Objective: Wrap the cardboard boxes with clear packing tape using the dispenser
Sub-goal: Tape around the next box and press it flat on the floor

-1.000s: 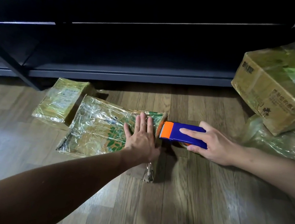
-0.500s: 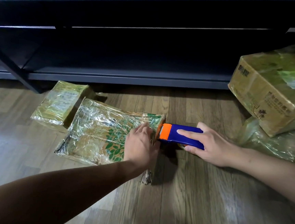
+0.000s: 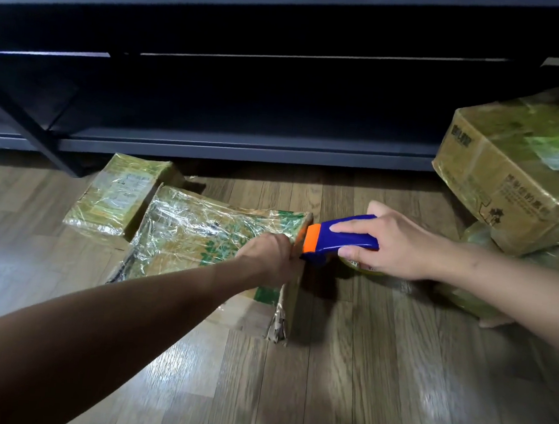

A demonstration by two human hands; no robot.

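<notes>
The right grip (image 3: 393, 245) is closed round the handle of the blue-and-orange plastic tape dispenser (image 3: 343, 239), forefinger laid along its top and thumb beneath, beside the roll of clear tape (image 3: 361, 266). The dispenser's orange nose meets the upper right edge of the flat cardboard box with green leaf print (image 3: 201, 235). The left grip (image 3: 267, 258) rests on that same edge, just beside the nose, with the fingers turned down out of sight; whether they pinch tape, clasp the edge or merely press cannot be told. The box lies on the wood-plank floor (image 3: 359, 371), its top already covered in wrinkled, glossy film and its near right corner torn and crushed. It is judged light, thin and liable to flex, with a slippery wrapped face; hold is best taken by a flat palm on top or at a sound edge, away from the torn corner. A small wrapped cardboard box (image 3: 117, 194) touches its far left corner. A large tilted cardboard carton (image 3: 517, 178) sits well apart to the right. A dark metal shelving unit (image 3: 243, 147) stands behind. The floor is polished and reflective, so the box may slide when the tape is pulled.
</notes>
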